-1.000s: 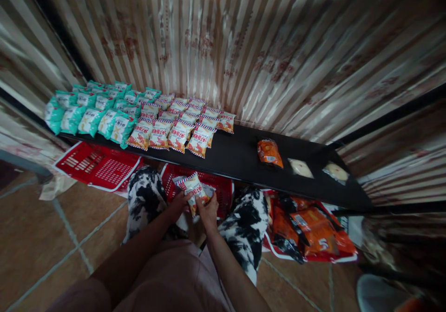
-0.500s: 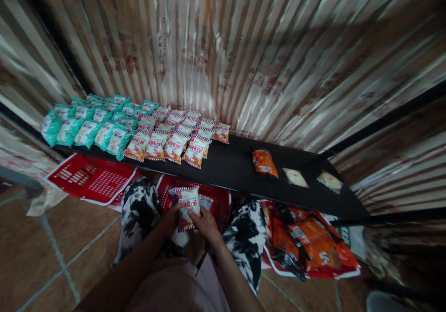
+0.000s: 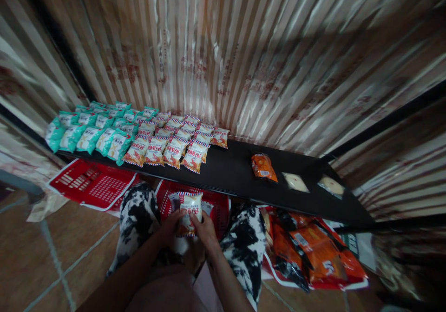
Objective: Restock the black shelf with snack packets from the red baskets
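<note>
Between my knees, a small white and orange snack bag point(image 3: 190, 212) with striped edges is held upright in both hands. My left hand point(image 3: 173, 222) closes on its left side, and my right hand point(image 3: 203, 227) grips its right side with the thumb on the front. Just behind it is a red basket point(image 3: 223, 209), whose contents are mostly hidden. On the black shelf point(image 3: 230, 172) ahead, several matching snack bags point(image 3: 174, 151) stand in rows. Left of them are rows of teal snack bags point(image 3: 89, 137).
Farther right on the shelf lie an orange packet point(image 3: 264, 167) and two flat pale packets, one of them a round-looking packet point(image 3: 331, 185). A red basket holding orange bags point(image 3: 315, 251) sits at lower right. Another red basket point(image 3: 114, 182) is at left. A striped curtain point(image 3: 209, 47) hangs behind.
The view has tilted a little, so the shelf appears slightly lower. The bag stays in both hands, and its front has shifted and turned slightly between them.
</note>
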A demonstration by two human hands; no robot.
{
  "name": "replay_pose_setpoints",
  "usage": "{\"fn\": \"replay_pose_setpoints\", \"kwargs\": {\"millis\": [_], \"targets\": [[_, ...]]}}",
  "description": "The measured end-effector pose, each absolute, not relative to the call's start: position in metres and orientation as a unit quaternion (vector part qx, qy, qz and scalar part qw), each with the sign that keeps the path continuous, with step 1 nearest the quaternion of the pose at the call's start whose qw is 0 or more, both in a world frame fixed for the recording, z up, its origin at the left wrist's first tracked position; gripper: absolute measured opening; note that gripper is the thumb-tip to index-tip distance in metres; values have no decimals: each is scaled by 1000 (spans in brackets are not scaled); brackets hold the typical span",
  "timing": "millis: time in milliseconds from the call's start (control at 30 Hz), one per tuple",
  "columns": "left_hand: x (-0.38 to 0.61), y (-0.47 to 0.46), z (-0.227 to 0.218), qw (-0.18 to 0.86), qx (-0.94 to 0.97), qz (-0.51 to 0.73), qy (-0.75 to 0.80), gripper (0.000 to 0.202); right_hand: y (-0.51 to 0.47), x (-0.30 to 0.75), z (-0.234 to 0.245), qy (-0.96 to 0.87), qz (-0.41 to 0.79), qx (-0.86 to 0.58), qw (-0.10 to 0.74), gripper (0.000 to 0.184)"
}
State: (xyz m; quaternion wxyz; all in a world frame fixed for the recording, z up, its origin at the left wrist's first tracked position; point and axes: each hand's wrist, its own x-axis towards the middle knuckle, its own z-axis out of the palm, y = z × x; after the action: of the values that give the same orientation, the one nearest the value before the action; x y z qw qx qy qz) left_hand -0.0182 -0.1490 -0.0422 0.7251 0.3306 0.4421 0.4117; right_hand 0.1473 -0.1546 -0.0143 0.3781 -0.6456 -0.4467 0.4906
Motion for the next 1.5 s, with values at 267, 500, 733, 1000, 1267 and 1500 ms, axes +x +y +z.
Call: {"fn": "replay_pose_setpoints", "kwargs": {"millis": [267, 500, 733, 1000, 1267, 1500], "targets": [[15, -151, -18, 780, 307, 386, 384, 47, -155, 156, -3, -449, 473, -644, 400, 42], [23, -153, -18, 759, 320, 391, 411, 48, -157, 166, 2, -449, 483, -624, 420, 47], [30, -158, -7, 740, 314, 403, 438, 49, -156, 167, -3, -447, 490, -630, 405, 44], [32, -160, -3, 747, 298, 387, 451, 48, -156, 169, -8, -441, 485, -632, 413, 45], [44, -137, -4, 756, 325, 390, 414, 47, -146, 182, 23, -439, 461, -646, 421, 48], [58, -115, 8, 739, 355, 387, 422, 43, -138, 203, 45, -430, 490, -636, 414, 50]]}}
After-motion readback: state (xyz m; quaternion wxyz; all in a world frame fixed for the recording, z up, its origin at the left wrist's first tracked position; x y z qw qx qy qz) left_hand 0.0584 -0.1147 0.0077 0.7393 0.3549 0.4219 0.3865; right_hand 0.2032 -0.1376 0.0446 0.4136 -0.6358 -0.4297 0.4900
